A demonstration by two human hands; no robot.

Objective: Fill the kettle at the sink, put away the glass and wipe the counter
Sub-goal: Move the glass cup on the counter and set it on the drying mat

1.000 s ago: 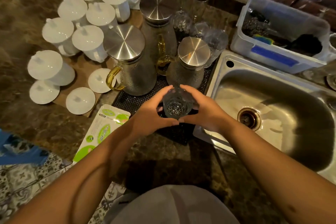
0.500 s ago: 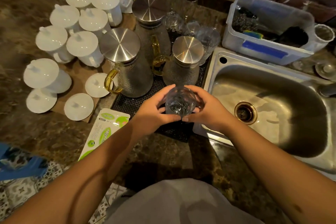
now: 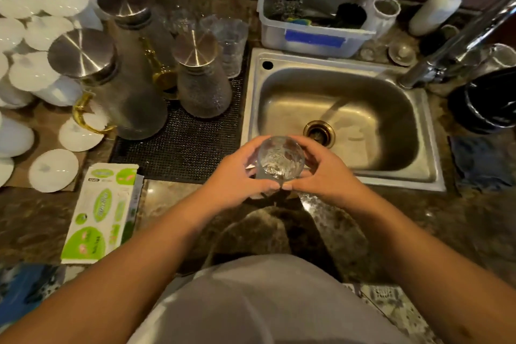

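A clear textured glass [image 3: 280,158] is held upright between both hands over the sink's front left corner. My left hand [image 3: 237,176] curls round its left side and my right hand [image 3: 321,173] round its right side, thumbs meeting in front. The steel sink [image 3: 346,173] lies behind and to the right, its drain [image 3: 319,132] just past the glass. A black kettle [image 3: 485,100] stands at the right of the sink, under the chrome tap [image 3: 458,39]. A dark blue cloth [image 3: 480,165] lies on the counter right of the sink.
Three glass jugs with steel lids [image 3: 125,86] stand on a black mat [image 3: 181,145] on the left, with tumblers [image 3: 230,42] behind. White lidded cups [image 3: 36,70] fill the far left. A green and white packet [image 3: 103,212] lies near the counter edge. A plastic tub [image 3: 312,33] sits behind the sink.
Both hands have carried the glass from above the black mat rightward to the sink's front left corner. The view has swung right, bringing the tap, kettle and cloth into sight.
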